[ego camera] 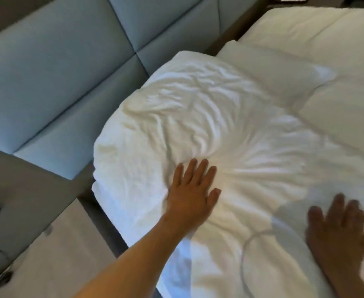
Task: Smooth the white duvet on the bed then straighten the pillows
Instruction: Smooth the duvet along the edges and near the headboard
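The white duvet [230, 130] fills the middle of the view, heavily creased near the bed's upper left corner. My left hand [192, 190] lies flat on it with fingers spread, pressing down among the wrinkles. Lower right, my right hand [335, 229] rests palm-down on the duvet, fingers apart and blurred. A white pillow [271, 67] lies beyond the creased patch, and a second pillow [301, 29] sits behind it near the top right. Neither hand holds anything.
A padded blue-grey headboard [65, 67] with square panels runs along the left and top. Below it on the left stands a pale bedside surface [54, 244] with a dark cable [2, 274] at its near edge.
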